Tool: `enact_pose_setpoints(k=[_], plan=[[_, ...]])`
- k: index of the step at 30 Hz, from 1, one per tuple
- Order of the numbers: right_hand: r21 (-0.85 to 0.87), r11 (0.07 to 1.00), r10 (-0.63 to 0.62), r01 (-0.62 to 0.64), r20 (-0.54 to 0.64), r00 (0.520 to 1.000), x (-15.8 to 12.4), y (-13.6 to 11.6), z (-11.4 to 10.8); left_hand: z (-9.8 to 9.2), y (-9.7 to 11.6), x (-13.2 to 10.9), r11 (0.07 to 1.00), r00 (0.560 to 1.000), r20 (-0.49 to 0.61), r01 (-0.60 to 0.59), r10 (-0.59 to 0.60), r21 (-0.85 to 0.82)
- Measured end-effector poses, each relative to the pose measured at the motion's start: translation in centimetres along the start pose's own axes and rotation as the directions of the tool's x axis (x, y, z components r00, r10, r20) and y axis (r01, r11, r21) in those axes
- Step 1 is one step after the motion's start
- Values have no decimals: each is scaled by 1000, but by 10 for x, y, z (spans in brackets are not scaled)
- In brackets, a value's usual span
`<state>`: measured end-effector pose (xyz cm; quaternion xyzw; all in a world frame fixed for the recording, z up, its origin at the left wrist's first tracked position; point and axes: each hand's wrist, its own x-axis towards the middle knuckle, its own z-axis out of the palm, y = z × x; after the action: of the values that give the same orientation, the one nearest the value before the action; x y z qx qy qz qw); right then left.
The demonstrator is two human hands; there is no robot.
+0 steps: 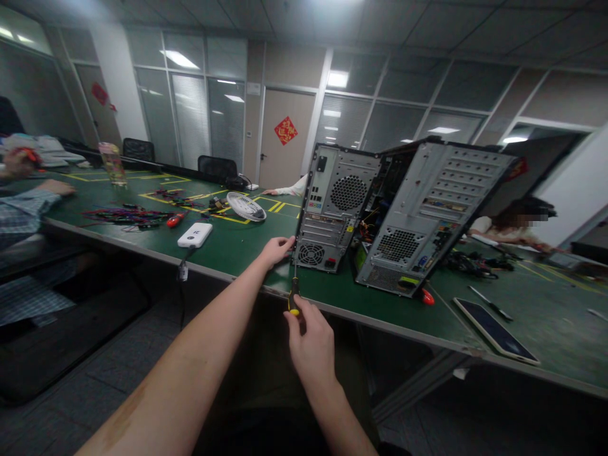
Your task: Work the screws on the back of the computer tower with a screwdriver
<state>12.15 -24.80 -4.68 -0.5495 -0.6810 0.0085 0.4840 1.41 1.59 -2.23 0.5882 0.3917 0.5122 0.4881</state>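
My right hand [311, 335] is closed around the black-and-yellow handle of a screwdriver [295, 292]. Its thin shaft points up to the lower left corner of a computer tower [327, 209], whose back panel faces me; exactly what the tip meets is too small to make out. At that tower's lower left side is my left hand [277, 252], its fingers stretched out against the case edge and partly hard to see. To the right, a second, larger computer tower [403, 221] stands close by, with wires visible in the gap between the two.
On the green table [247, 253] lie a white power bank [194, 235], a red-handled tool [175, 220], bundled cables [128, 216] and a white round rim [246, 207]. Rightward are a tablet [496, 329], a pen [491, 304] and more cables [475, 263]. Other people sit around the table.
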Motion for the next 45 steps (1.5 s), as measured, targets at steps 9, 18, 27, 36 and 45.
enact_pose_setpoints(k=[9,18,27,36,45], plan=[[12,993,121,-121,12,993,1,-3,-2,-1,0,-1,1000,1000,3,-1,1,0],[54,997,53,-53,10,999,0,-2,-2,0,1,-2,999,1000,-7,13,-13,-29],[96,985,135,-140,55,989,0,-7,-3,1,0,-1,1000,1000,-10,12,-12,-6],[58,995,77,-77,1,997,1,-5,-4,0,2,-2,1000,1000,-7,11,-11,-17],[57,987,150,-152,30,988,2,-6,-4,2,2,-3,1000,1000,-13,16,-16,-22]])
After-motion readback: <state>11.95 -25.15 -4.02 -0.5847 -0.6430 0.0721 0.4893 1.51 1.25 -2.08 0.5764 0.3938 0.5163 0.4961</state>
